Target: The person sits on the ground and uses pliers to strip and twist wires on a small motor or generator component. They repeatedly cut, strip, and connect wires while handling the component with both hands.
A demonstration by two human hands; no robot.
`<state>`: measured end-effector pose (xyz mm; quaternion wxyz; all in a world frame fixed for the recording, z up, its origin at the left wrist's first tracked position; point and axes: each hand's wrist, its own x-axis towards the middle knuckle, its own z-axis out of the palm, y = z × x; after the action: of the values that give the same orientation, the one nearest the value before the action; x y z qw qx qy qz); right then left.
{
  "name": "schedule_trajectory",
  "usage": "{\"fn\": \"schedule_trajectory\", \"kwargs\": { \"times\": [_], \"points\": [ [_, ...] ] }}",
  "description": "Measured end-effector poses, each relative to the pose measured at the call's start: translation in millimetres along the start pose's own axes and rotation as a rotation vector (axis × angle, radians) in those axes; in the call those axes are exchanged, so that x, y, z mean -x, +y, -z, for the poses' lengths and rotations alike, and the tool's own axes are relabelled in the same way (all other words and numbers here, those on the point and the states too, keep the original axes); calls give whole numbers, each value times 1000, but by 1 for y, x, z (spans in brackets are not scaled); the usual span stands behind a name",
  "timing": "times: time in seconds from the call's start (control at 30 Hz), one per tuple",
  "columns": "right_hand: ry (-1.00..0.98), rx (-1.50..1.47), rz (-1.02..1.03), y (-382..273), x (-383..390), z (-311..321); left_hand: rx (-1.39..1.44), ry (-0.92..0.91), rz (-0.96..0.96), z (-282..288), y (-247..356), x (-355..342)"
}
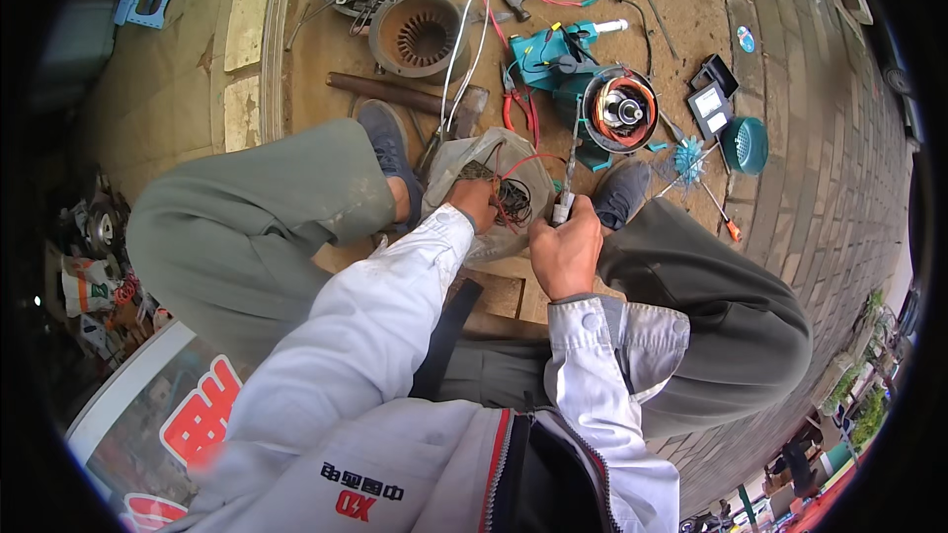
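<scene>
Two hands at work: R hand grips a thin tool by its pale handle, tip near the motor; L hand is at a bag of wire, pinch unclear. Prob. best w/ tip off windings.

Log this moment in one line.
left hand: at plastic bag of wire; right hand: holding slim tool; motor: open, orange windings showing
</scene>
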<state>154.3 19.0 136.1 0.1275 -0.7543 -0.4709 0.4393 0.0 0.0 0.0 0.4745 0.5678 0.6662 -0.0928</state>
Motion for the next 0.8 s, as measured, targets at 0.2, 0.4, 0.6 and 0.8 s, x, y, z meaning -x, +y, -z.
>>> {"fn": "schedule_trajectory", "kwargs": {
  "times": [0.2,0.4,0.6,0.8],
  "points": [
    [20,10,22,6,-2,2,71,245,-68,47,-6,32],
    [56,18,42,2,0,7,414,221,111,102,1,81],
    [-34,90,93,4,20,18,-256,105,74,93,8,107],
    [-134,213,107,8,26,20,-532,-205,60,37,-12,93]
  ]
}}
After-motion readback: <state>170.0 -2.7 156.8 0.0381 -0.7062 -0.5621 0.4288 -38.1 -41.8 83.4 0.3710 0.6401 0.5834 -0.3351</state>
